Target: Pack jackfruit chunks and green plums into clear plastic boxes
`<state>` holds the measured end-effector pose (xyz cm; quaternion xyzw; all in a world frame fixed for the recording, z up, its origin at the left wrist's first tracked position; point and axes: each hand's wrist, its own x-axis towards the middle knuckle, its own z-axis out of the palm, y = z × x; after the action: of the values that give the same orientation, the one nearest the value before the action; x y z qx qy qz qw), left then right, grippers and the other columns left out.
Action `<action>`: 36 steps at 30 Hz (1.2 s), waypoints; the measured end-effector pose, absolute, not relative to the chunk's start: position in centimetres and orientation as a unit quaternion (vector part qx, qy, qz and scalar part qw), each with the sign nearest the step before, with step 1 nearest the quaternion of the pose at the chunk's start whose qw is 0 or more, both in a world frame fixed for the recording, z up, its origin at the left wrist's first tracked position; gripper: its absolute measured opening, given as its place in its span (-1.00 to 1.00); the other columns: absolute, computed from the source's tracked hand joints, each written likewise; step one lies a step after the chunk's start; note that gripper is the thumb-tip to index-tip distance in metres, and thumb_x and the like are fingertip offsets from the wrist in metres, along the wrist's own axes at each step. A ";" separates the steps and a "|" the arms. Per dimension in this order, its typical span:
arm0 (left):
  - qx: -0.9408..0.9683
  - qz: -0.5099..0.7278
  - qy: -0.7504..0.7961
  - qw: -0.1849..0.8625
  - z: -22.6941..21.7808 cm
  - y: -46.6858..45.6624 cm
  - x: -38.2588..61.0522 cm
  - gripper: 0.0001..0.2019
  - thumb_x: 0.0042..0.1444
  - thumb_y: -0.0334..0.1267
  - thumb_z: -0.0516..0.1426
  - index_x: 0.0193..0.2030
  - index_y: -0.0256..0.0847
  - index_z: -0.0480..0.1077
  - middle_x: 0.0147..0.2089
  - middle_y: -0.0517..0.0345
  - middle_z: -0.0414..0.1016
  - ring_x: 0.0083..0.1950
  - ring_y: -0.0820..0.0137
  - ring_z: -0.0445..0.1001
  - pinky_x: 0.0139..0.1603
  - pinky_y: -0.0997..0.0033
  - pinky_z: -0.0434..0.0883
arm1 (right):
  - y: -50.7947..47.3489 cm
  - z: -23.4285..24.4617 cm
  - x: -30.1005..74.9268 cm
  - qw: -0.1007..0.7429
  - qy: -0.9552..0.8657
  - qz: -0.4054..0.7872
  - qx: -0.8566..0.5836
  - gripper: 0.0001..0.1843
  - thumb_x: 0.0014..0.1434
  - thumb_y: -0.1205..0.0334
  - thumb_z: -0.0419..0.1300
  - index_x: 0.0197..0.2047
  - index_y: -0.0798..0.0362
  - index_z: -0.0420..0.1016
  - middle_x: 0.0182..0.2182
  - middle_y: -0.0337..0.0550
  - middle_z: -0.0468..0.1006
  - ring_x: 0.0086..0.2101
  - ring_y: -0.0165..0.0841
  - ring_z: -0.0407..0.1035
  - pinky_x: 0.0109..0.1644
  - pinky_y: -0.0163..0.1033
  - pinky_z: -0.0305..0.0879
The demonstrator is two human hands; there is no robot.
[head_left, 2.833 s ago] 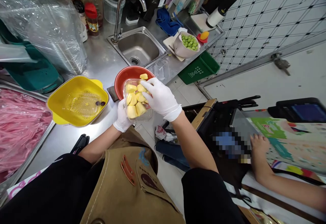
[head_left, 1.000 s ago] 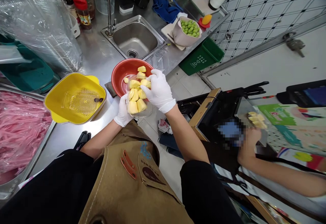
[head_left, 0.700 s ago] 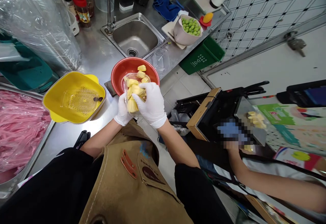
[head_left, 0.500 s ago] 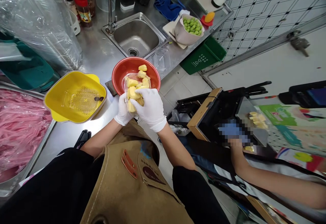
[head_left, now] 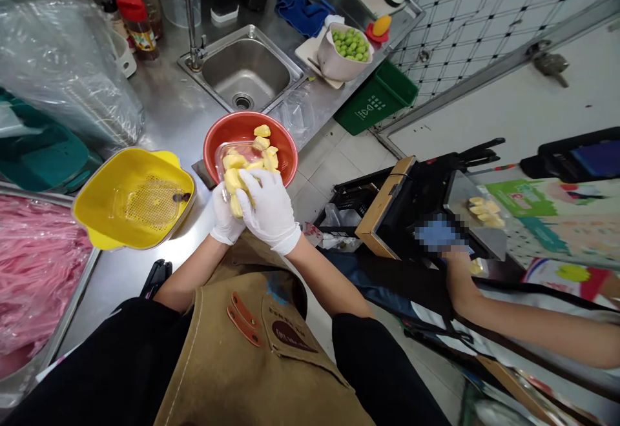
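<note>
My gloved left hand grips a clear plastic container from below and the left, its fingers partly hidden. Yellow jackfruit pieces fill the container, which is tilted over the near part of a red bowl. My right hand, also in a white glove, reaches over the container's near right side with its fingers curled onto the fruit; their tips are partly hidden. More jackfruit pieces lie in the bowl beyond the container.
Left of the bowl sits a yellow colander. Behind is a sink, with another clear container beside it. A pale bowl of green fruit stands at the counter edge, above a green bin. At right, a co-worker's arm reaches across.
The view has shifted slightly. The container has tipped towards the bowl's left side, and my right hand has shifted over the fruit, uncovering more jackfruit in the bowl.
</note>
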<state>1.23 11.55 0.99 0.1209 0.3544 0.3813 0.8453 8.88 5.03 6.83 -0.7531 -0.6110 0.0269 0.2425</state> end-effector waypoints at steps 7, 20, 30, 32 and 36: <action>0.163 0.433 0.323 0.826 0.3 13.6 0.1 -0.46 0.23 0.33 0.22 0.21 0.13 0.50 0.41 0.17 0.57 0.58 0.10 0.39 0.44 0.03 0.59 | 7.6 5.5 19.9 0.408 -0.418 0.018 -0.811 -0.55 0.50 0.15 0.02 0.31 -0.02 0.55 0.14 0.04 0.65 0.10 -0.09 0.55 0.29 0.14 0.47; 0.171 0.461 0.392 0.777 -2.0 14.2 -0.7 -0.40 0.23 0.44 0.19 0.26 0.19 0.45 0.30 0.21 0.64 0.59 0.13 0.35 0.45 0.17 0.55 | 13.8 0.3 20.0 0.001 -0.403 0.189 -0.895 -0.64 0.38 0.27 0.27 0.20 0.14 0.46 0.12 0.31 0.66 0.11 0.11 0.61 0.13 0.05 0.52; 0.145 0.445 0.397 0.790 -0.8 14.1 -0.5 -0.41 0.43 0.38 0.02 0.38 0.12 0.38 0.27 0.30 0.68 0.64 0.18 0.29 0.52 0.14 0.47 | 13.4 -0.9 20.3 0.069 -0.403 0.186 -0.893 -0.67 0.30 0.32 0.26 0.11 0.08 0.39 0.12 0.24 0.61 0.04 0.01 0.59 0.14 0.01 0.49; 0.148 0.439 0.401 0.790 -0.6 14.1 -0.4 -0.38 0.42 0.40 0.01 0.41 0.14 0.36 0.28 0.33 0.68 0.65 0.16 0.28 0.54 0.11 0.46 | 13.1 -1.2 20.5 0.111 -0.406 0.186 -0.888 -0.71 0.25 0.35 0.26 0.04 0.04 0.40 0.08 0.15 0.62 0.02 -0.05 0.58 0.18 -0.01 0.47; 0.128 0.447 0.367 0.806 -0.6 14.0 0.0 -0.39 0.37 0.39 0.06 0.39 0.16 0.42 0.33 0.23 0.66 0.61 0.07 0.34 0.51 0.00 0.51 | 11.9 -0.9 20.4 0.260 -0.393 0.168 -0.866 -0.79 0.18 0.32 0.24 -0.09 -0.01 0.42 0.01 0.01 0.62 -0.04 -0.19 0.56 0.20 -0.05 0.49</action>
<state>0.01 13.97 -0.57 0.1282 0.3666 0.4470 0.8058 20.40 11.90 -0.93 -0.8659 -0.3932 0.1677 0.2599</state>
